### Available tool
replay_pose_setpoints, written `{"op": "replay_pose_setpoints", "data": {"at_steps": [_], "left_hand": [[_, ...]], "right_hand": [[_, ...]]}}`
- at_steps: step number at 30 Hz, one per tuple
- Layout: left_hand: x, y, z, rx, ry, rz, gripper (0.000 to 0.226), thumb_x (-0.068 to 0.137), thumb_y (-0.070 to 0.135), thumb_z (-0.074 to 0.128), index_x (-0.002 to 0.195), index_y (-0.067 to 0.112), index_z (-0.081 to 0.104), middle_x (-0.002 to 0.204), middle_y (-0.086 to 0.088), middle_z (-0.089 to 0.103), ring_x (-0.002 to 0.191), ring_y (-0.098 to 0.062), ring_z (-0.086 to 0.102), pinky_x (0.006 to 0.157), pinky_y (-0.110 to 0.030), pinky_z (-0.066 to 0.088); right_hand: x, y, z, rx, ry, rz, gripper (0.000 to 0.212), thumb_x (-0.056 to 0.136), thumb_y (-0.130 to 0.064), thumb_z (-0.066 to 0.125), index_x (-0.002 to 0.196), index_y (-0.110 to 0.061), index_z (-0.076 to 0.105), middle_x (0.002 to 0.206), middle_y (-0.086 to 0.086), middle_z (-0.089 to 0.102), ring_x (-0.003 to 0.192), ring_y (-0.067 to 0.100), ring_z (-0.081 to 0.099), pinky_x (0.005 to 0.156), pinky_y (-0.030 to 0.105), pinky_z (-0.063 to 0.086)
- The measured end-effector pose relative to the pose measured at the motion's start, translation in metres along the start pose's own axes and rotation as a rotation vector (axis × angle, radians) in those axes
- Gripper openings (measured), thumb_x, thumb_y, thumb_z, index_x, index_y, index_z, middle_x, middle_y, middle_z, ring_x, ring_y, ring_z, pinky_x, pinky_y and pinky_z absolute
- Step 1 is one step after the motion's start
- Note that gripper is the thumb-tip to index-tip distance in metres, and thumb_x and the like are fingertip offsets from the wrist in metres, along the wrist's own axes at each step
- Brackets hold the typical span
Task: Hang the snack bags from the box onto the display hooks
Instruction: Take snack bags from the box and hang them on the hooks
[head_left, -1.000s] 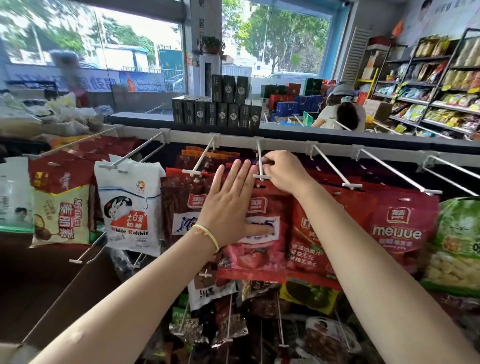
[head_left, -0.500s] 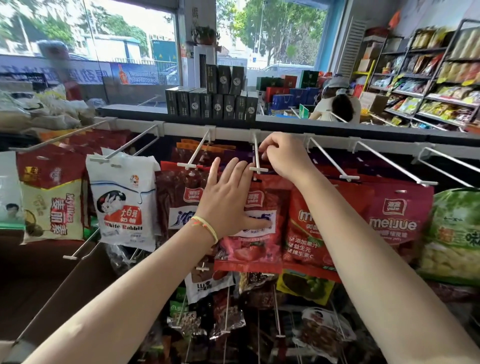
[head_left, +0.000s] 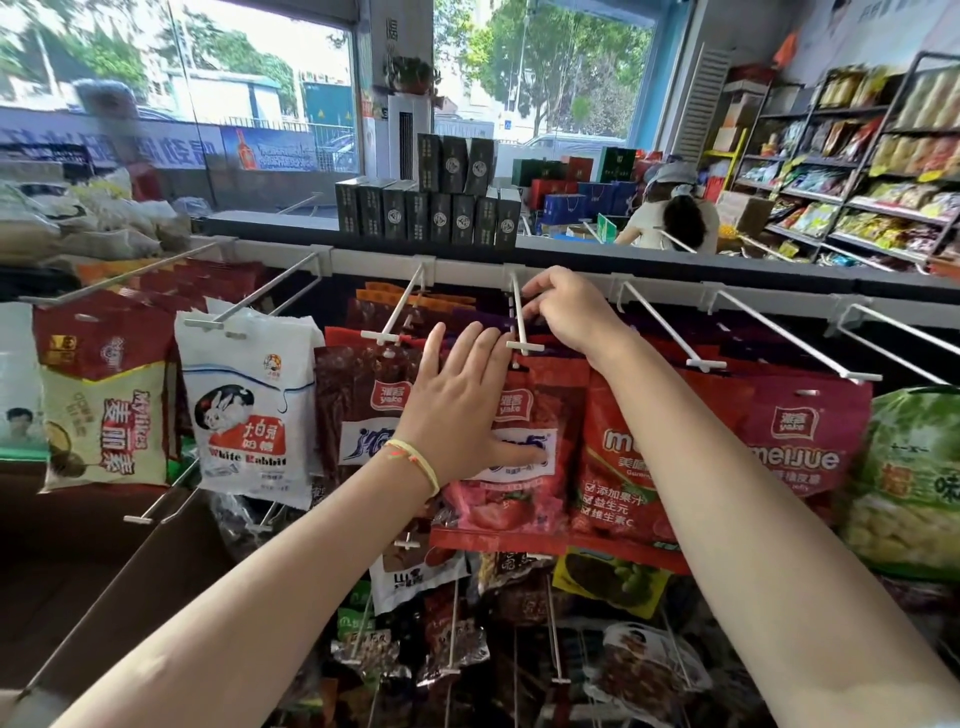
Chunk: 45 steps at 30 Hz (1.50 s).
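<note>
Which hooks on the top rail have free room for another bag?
The two hooks right of the right hand show bare wire. The hook it pinches at, and the left hand bags, are crowded.

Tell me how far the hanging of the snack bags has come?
Done: many bags already hang, such as the white rabbit bag and the red jelly bag. In hand: the left hand lies flat on the strawberry bag while the right hand works at the hook. Left: the hook at the far right looks bare; the box's contents are not visible.
</note>
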<state>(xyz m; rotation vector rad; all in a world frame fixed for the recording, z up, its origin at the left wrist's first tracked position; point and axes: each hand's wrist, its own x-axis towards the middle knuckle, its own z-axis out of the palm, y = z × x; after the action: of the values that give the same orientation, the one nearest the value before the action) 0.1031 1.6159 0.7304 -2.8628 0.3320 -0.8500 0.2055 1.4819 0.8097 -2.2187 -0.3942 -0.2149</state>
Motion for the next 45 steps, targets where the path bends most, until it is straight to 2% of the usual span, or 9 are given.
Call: {"op": "replay_pose_setpoints", "data": {"at_steps": [7,9,12,18,25,32,38,41,45], "left_hand": [[0.021,-0.007,-0.015,-0.042,-0.167,0.006,0.146,0.053,0.099,0.044,0.156,0.009,-0.006,0.166,-0.011,-0.002,0.154,-0.027,-0.006,0.122,-0.055,-0.006],[0.032,-0.01,-0.018,-0.036,-0.237,0.028,0.15,0.048,0.1,0.048,0.157,0.009,-0.001,0.166,-0.011,0.004,0.154,-0.027,-0.002,0.122,-0.055,-0.005],[0.034,-0.01,-0.017,-0.048,-0.201,0.05,0.148,0.046,0.099,0.052,0.156,0.01,0.01,0.156,-0.006,0.031,0.149,-0.024,0.02,0.123,-0.055,0.001],[0.031,-0.009,-0.015,-0.059,-0.161,0.047,0.145,0.046,0.098,0.052,0.155,0.009,0.018,0.15,-0.003,0.038,0.144,-0.022,0.029,0.122,-0.053,0.0],[0.03,-0.008,-0.014,-0.075,-0.153,0.038,0.143,0.047,0.097,0.053,0.155,0.01,0.016,0.153,-0.004,0.034,0.145,-0.022,0.025,0.121,-0.051,-0.003],[0.031,-0.007,-0.017,-0.067,-0.234,0.035,0.145,0.049,0.097,0.051,0.157,0.008,0.009,0.166,-0.011,-0.003,0.154,-0.025,-0.007,0.122,-0.053,-0.007],[0.03,-0.008,-0.02,-0.085,-0.25,0.028,0.147,0.048,0.097,0.052,0.157,0.01,0.006,0.166,-0.009,0.005,0.154,-0.024,-0.002,0.122,-0.055,-0.002],[0.03,-0.008,-0.023,-0.066,-0.238,0.025,0.149,0.049,0.099,0.049,0.157,0.008,0.001,0.166,-0.01,0.008,0.154,-0.025,0.002,0.122,-0.054,-0.003],[0.014,-0.008,-0.022,-0.107,-0.057,0.014,0.128,0.071,0.092,0.038,0.157,0.004,0.003,0.165,-0.014,0.008,0.154,-0.027,0.003,0.124,-0.046,-0.003]], "right_hand": [[-0.004,-0.005,-0.009,0.05,-0.013,0.004,0.034,0.085,0.0,0.039,0.1,-0.012,0.067,0.07,0.0,0.074,0.077,0.011,0.07,0.084,0.033,0.052],[-0.003,-0.004,-0.01,0.061,-0.021,0.015,0.034,0.085,0.0,0.039,0.1,-0.012,0.067,0.07,0.001,0.074,0.078,0.012,0.071,0.082,0.033,0.052],[0.001,-0.001,-0.009,0.064,-0.019,0.027,0.033,0.085,-0.002,0.039,0.098,-0.015,0.066,0.071,0.0,0.076,0.086,0.015,0.07,0.09,0.037,0.052],[0.012,-0.003,0.0,0.027,0.004,0.004,0.029,0.093,-0.01,0.039,0.117,-0.016,0.056,0.119,0.005,0.065,0.113,0.022,0.057,0.094,0.036,0.042],[0.019,-0.004,0.005,0.054,-0.058,0.038,0.028,0.091,-0.006,0.033,0.103,-0.02,0.054,0.101,0.002,0.07,0.108,0.023,0.064,0.104,0.042,0.043],[0.005,-0.013,-0.005,0.099,-0.066,0.03,0.032,0.088,-0.004,0.036,0.108,-0.009,0.06,0.092,0.011,0.072,0.089,0.021,0.071,0.085,0.038,0.057],[-0.008,-0.023,-0.009,-0.004,-0.096,-0.011,0.029,0.086,-0.008,0.041,0.106,-0.015,0.06,0.089,0.005,0.071,0.087,0.019,0.071,0.09,0.043,0.057],[-0.017,-0.026,-0.01,-0.091,-0.071,-0.049,0.029,0.089,-0.01,0.044,0.111,-0.016,0.062,0.104,0.003,0.07,0.099,0.018,0.065,0.093,0.036,0.052],[-0.037,-0.027,-0.011,-0.127,0.032,-0.14,0.025,0.096,-0.015,0.046,0.112,-0.018,0.065,0.104,-0.004,0.065,0.088,0.007,0.057,0.066,0.012,0.04]]}}
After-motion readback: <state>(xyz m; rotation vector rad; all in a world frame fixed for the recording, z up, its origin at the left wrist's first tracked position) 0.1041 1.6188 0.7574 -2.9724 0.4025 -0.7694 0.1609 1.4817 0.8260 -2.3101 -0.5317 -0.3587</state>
